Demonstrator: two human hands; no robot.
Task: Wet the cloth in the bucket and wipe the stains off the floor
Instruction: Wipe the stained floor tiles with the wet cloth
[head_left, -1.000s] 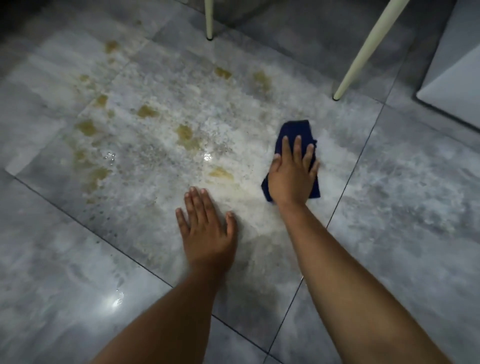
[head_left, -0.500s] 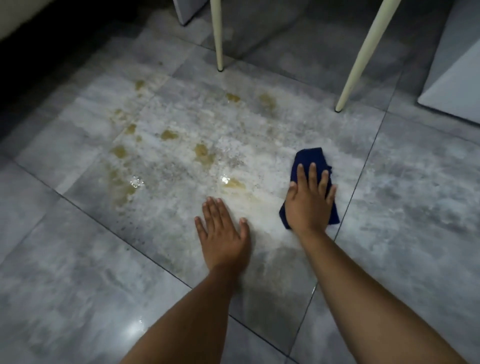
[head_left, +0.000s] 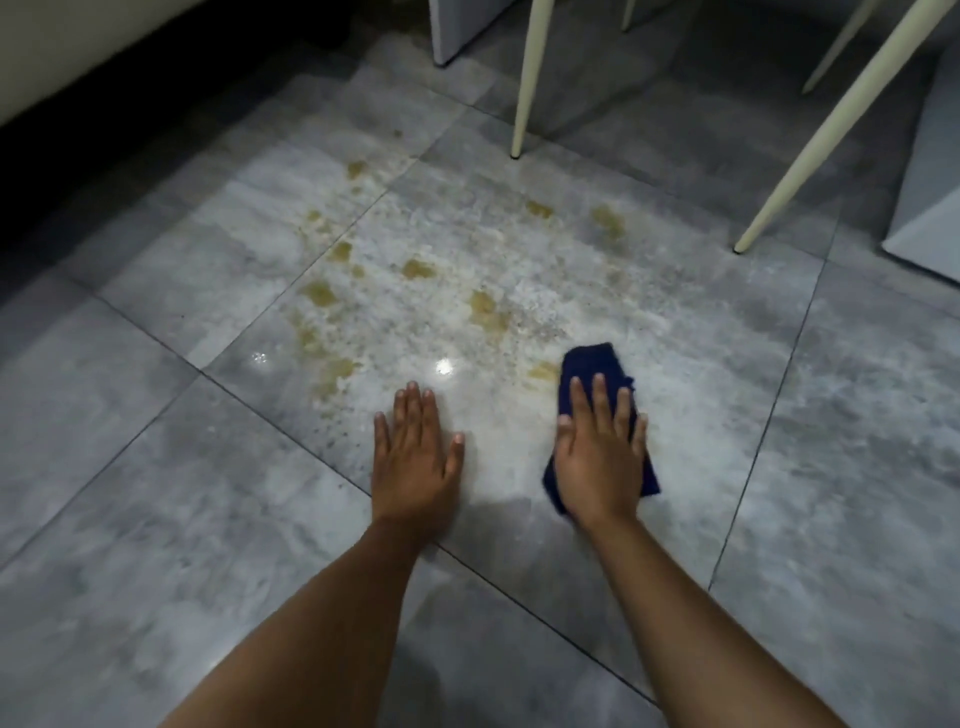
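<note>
While the right hand (head_left: 597, 457) presses flat, fingers spread, on the dark blue cloth (head_left: 597, 369), the left hand (head_left: 415, 457) lies open and empty on the grey tiled floor (head_left: 156, 519) beside it. Yellowish stains (head_left: 483, 306) spread just beyond the cloth. Two cream chair legs (head_left: 524, 78) stand farther off, near a pale box (head_left: 930, 197).

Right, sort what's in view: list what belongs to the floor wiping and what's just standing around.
For the job:
blue cloth
yellow-brown stains
right hand, flat on the cloth
left hand, flat on the tile
tiled floor

Just there:
cream chair legs
grey furniture
</note>
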